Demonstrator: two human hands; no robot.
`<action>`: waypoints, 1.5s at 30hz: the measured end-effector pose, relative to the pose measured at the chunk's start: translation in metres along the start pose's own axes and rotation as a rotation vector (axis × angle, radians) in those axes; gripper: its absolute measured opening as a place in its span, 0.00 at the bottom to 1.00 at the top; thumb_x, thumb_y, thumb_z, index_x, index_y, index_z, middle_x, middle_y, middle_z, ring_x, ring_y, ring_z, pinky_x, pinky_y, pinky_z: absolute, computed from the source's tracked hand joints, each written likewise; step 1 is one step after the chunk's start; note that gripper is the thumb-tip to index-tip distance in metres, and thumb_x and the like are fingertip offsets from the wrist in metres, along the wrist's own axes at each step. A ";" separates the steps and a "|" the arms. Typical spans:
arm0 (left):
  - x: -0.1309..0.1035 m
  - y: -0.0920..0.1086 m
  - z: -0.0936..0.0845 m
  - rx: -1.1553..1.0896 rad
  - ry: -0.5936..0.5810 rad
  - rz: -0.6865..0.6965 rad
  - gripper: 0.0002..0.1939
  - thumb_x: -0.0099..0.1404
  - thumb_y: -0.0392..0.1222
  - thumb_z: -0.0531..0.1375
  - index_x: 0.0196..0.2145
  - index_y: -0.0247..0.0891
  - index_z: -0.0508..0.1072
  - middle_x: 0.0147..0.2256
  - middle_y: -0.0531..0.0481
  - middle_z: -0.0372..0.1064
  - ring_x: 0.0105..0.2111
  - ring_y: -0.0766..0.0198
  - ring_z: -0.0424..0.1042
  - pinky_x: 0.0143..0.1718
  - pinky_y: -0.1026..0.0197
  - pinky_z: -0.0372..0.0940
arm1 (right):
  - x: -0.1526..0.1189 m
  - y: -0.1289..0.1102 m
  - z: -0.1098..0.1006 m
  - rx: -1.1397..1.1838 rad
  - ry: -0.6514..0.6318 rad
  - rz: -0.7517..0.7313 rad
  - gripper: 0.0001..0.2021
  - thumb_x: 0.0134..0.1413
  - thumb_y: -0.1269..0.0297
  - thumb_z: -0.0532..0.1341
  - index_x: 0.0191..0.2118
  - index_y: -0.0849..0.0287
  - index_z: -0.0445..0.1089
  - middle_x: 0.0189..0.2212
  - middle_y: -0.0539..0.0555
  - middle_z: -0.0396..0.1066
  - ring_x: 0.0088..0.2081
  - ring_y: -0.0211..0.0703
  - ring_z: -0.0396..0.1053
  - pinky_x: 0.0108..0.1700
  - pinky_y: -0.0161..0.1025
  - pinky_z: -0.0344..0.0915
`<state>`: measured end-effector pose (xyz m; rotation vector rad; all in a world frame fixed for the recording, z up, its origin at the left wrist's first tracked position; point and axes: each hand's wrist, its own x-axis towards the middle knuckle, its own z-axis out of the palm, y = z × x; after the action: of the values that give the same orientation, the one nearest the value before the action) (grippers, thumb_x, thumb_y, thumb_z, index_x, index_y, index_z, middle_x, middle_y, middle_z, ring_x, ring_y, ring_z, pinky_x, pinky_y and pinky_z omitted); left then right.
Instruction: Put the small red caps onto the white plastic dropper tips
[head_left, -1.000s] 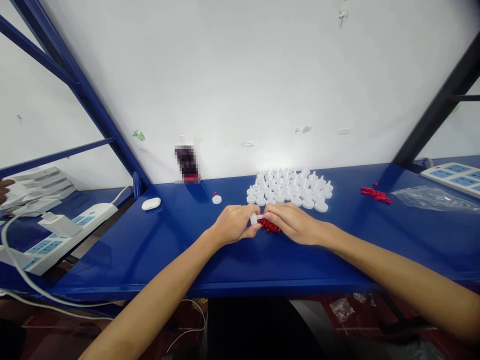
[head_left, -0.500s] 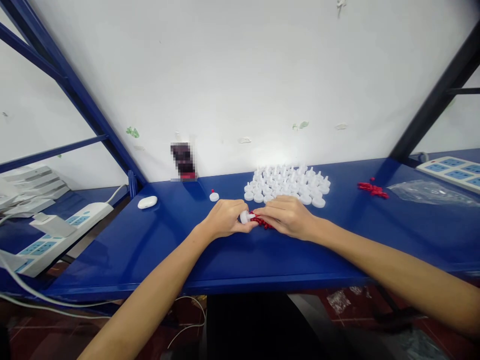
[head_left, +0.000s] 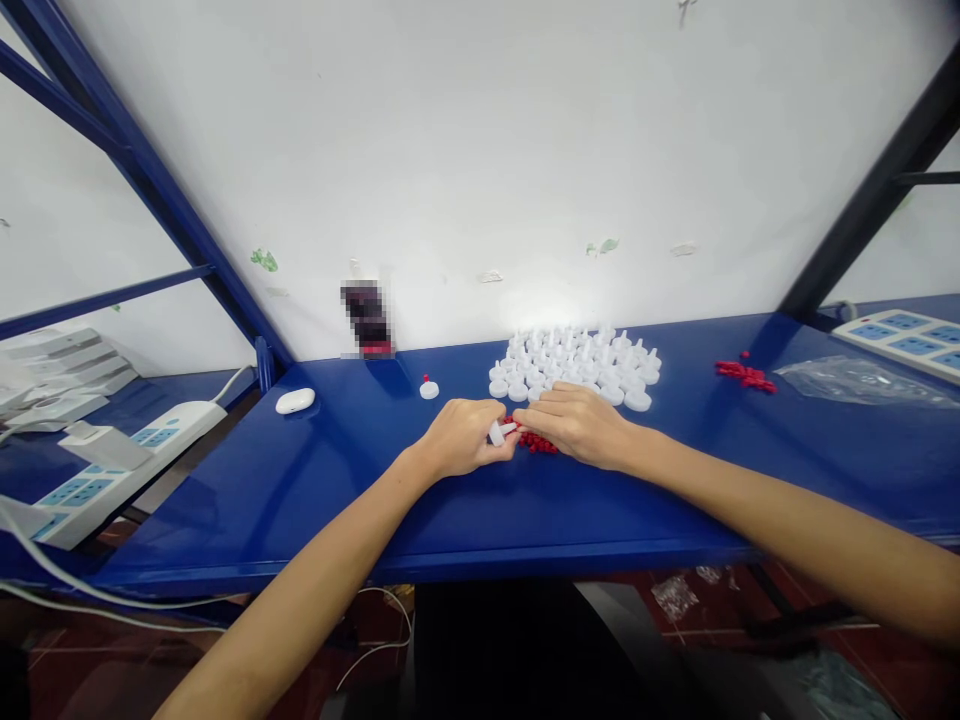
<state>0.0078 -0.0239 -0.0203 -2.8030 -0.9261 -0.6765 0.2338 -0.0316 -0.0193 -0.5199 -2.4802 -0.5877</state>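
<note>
In the head view, the person's left hand [head_left: 465, 438] has its thumb and fingers clamped on a white spouted cap [head_left: 496, 433], just above the near-middle part of the blue table [head_left: 337, 510]; the cap is tilted, its spout aimed right; the right hand [head_left: 581, 425] comes in from the other side, fingers bunched close, their tips right by the end of that spout; I cannot tell whether they are clamped on it or on something small hidden between them; a heap of red pieces [head_left: 538, 443] lies just under and between the two hands; beyond the right hand, on the far side, a crowd of white caps [head_left: 577, 360] stands with spouts up; one lone cap [head_left: 428, 390] sits apart to their left, a red tip on top; farther left lies a small white case [head_left: 295, 401]; over on the right a second scatter of red pieces [head_left: 745, 377] lies near a clear plastic bag [head_left: 855, 382]; a white power strip [head_left: 184, 420] runs along the left end, well apart from both hands.
</note>
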 end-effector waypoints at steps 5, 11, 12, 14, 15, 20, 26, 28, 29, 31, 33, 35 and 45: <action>0.001 -0.001 -0.001 0.088 -0.011 0.022 0.15 0.66 0.48 0.57 0.24 0.39 0.64 0.22 0.52 0.67 0.21 0.64 0.66 0.23 0.61 0.49 | 0.003 -0.001 -0.003 0.084 -0.075 0.066 0.16 0.71 0.69 0.47 0.39 0.60 0.71 0.31 0.54 0.68 0.29 0.40 0.59 0.33 0.38 0.51; 0.003 -0.004 0.003 0.215 -0.019 0.125 0.16 0.68 0.50 0.55 0.27 0.38 0.65 0.23 0.51 0.68 0.23 0.63 0.69 0.23 0.61 0.51 | 0.001 0.001 -0.006 0.301 -0.167 0.064 0.18 0.73 0.66 0.46 0.34 0.60 0.68 0.28 0.53 0.65 0.29 0.40 0.56 0.35 0.38 0.55; 0.003 -0.004 0.003 0.235 -0.017 0.142 0.15 0.68 0.50 0.55 0.27 0.38 0.65 0.23 0.51 0.68 0.23 0.62 0.69 0.23 0.61 0.51 | 0.002 0.001 -0.006 0.348 -0.181 0.070 0.18 0.73 0.65 0.45 0.34 0.60 0.68 0.28 0.53 0.65 0.30 0.40 0.57 0.35 0.38 0.56; 0.003 -0.006 0.001 0.272 -0.005 0.169 0.16 0.68 0.51 0.55 0.28 0.38 0.65 0.24 0.51 0.69 0.23 0.62 0.69 0.23 0.60 0.51 | 0.004 0.000 -0.009 0.433 -0.207 0.100 0.17 0.73 0.65 0.45 0.35 0.60 0.68 0.29 0.54 0.65 0.31 0.40 0.58 0.36 0.38 0.57; 0.004 -0.007 0.000 0.288 0.008 0.179 0.16 0.69 0.51 0.54 0.28 0.38 0.65 0.24 0.50 0.69 0.23 0.62 0.70 0.23 0.60 0.52 | 0.006 -0.001 -0.011 0.470 -0.216 0.125 0.17 0.73 0.65 0.45 0.36 0.60 0.67 0.30 0.54 0.66 0.31 0.40 0.59 0.36 0.38 0.57; 0.008 -0.014 -0.010 0.353 0.092 0.201 0.17 0.71 0.51 0.51 0.29 0.38 0.65 0.24 0.50 0.67 0.24 0.62 0.70 0.23 0.61 0.53 | 0.020 -0.005 -0.022 0.627 -0.232 0.310 0.18 0.73 0.59 0.46 0.33 0.59 0.65 0.27 0.50 0.64 0.29 0.38 0.59 0.35 0.37 0.56; 0.017 -0.013 -0.012 0.418 0.005 0.180 0.22 0.73 0.56 0.48 0.32 0.36 0.67 0.27 0.46 0.69 0.25 0.60 0.70 0.26 0.61 0.58 | 0.024 0.005 -0.023 0.831 -0.327 0.463 0.18 0.71 0.55 0.49 0.32 0.59 0.65 0.24 0.47 0.61 0.26 0.36 0.58 0.32 0.36 0.54; 0.019 -0.011 -0.012 0.389 -0.009 0.162 0.22 0.73 0.56 0.49 0.33 0.36 0.68 0.28 0.47 0.69 0.26 0.61 0.71 0.27 0.61 0.59 | 0.023 0.009 -0.024 0.832 -0.341 0.464 0.18 0.71 0.55 0.48 0.32 0.59 0.65 0.25 0.47 0.62 0.27 0.36 0.59 0.33 0.36 0.55; 0.019 -0.010 -0.012 0.355 -0.005 0.153 0.21 0.72 0.56 0.50 0.33 0.36 0.67 0.28 0.48 0.69 0.27 0.61 0.71 0.28 0.61 0.59 | 0.023 0.011 -0.024 0.830 -0.338 0.458 0.18 0.71 0.55 0.48 0.32 0.59 0.65 0.25 0.47 0.62 0.27 0.36 0.59 0.33 0.36 0.55; 0.018 -0.008 -0.013 0.268 0.024 0.131 0.18 0.72 0.54 0.51 0.35 0.37 0.67 0.30 0.48 0.70 0.29 0.61 0.71 0.30 0.61 0.60 | 0.023 0.012 -0.025 0.814 -0.306 0.447 0.18 0.71 0.54 0.48 0.33 0.59 0.65 0.26 0.48 0.63 0.27 0.36 0.60 0.33 0.36 0.56; 0.016 -0.008 -0.014 0.199 0.057 0.107 0.15 0.73 0.51 0.51 0.38 0.37 0.67 0.34 0.47 0.70 0.32 0.61 0.70 0.32 0.61 0.61 | 0.022 0.012 -0.023 0.775 -0.256 0.439 0.18 0.71 0.54 0.48 0.34 0.59 0.65 0.26 0.48 0.64 0.28 0.37 0.60 0.34 0.36 0.56; 0.014 -0.008 -0.014 0.156 0.060 0.100 0.12 0.73 0.48 0.51 0.41 0.37 0.67 0.37 0.47 0.70 0.35 0.61 0.70 0.33 0.61 0.61 | 0.021 0.011 -0.020 0.725 -0.216 0.423 0.17 0.71 0.55 0.48 0.34 0.58 0.65 0.27 0.49 0.65 0.29 0.37 0.61 0.35 0.36 0.56; 0.010 -0.003 -0.003 0.196 0.025 0.093 0.14 0.76 0.49 0.47 0.43 0.36 0.65 0.37 0.46 0.70 0.36 0.59 0.71 0.34 0.60 0.61 | 0.016 0.001 -0.008 0.676 -0.184 0.470 0.20 0.71 0.56 0.45 0.27 0.57 0.55 0.21 0.46 0.56 0.23 0.35 0.54 0.31 0.37 0.51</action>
<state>0.0121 -0.0162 -0.0129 -2.6396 -0.8050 -0.5737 0.2251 -0.0310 -0.0033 -0.8528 -2.3919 0.4869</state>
